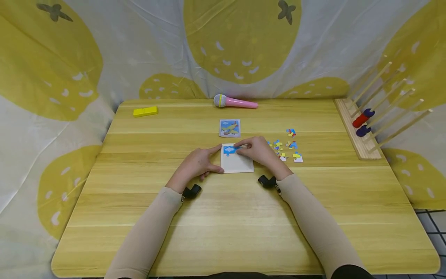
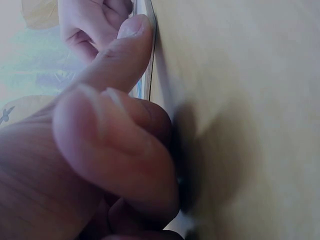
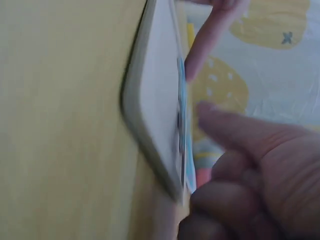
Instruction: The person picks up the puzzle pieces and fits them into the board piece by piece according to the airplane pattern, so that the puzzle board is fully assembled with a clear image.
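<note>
A square white puzzle board (image 1: 238,166) lies in front of me, with blue cloud jigsaw pieces (image 1: 229,149) along its upper left. My left hand (image 1: 198,162) steadies its left side, index finger at the upper corner and thumb at the lower one. In the left wrist view, that thumb (image 2: 125,55) lies straight along the board's edge. My right hand (image 1: 258,150) reaches over the board's upper right, thumb and index finger around a blue jigsaw piece at the top row. The right wrist view shows its fingertip close over the board; the hand hides part of the piece.
Loose jigsaw pieces (image 1: 297,157) are scattered right of the board. Behind it lies an airplane picture card (image 1: 230,128). A pink toy microphone (image 1: 242,103) and yellow block (image 1: 145,111) sit farther back. At right stands a wooden peg rack (image 1: 359,135) with upright rods.
</note>
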The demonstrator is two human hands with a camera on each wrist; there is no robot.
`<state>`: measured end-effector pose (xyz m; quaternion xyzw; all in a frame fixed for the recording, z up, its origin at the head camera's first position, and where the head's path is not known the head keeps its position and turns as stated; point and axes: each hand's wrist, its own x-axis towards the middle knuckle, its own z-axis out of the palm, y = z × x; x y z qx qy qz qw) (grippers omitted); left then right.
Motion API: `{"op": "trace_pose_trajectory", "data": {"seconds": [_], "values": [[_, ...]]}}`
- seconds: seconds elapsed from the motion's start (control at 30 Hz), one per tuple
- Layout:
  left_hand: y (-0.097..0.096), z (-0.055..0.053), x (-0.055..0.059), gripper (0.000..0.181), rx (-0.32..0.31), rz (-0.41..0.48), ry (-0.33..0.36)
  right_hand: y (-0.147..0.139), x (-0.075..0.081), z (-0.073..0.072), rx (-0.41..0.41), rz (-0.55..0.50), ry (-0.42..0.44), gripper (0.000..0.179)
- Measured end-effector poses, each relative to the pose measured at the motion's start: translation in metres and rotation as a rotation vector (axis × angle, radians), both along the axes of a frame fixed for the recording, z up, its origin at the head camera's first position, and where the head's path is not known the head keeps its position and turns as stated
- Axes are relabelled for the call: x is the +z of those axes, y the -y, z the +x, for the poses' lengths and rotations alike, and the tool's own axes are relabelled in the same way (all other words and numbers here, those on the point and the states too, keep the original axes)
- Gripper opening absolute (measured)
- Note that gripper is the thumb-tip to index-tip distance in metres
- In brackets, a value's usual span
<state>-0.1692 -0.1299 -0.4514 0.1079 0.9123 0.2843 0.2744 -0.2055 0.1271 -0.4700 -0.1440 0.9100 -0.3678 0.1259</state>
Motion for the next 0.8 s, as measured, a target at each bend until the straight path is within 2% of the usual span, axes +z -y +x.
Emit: {"op": "trace_pose_trajectory", "data": {"seconds": [0.2, 0.4, 0.57, 0.67, 0.8], "values": [[0.000, 0.001, -0.001, 0.102, 0.015, 0.011, 0.002, -0.037, 0.012, -0.006, -0.084, -0.126, 0.074, 0.036], [0.000, 0.001, -0.003, 0.105, 0.036, 0.062, 0.004, -0.109, 0.023, -0.014, -0.244, -0.272, 0.146, 0.049], [0.000, 0.000, -0.004, 0.106, 0.044, 0.115, 0.031, -0.170, 0.018, -0.024, -0.322, -0.254, 0.187, 0.059], [0.000, -0.002, -0.003, 0.107, 0.045, 0.129, 0.055, -0.191, 0.013, -0.031, -0.313, -0.214, 0.221, 0.060], [-0.001, -0.004, -0.003, 0.106, 0.040, 0.126, 0.072, -0.206, 0.006, -0.037, -0.268, -0.167, 0.279, 0.064]]}}
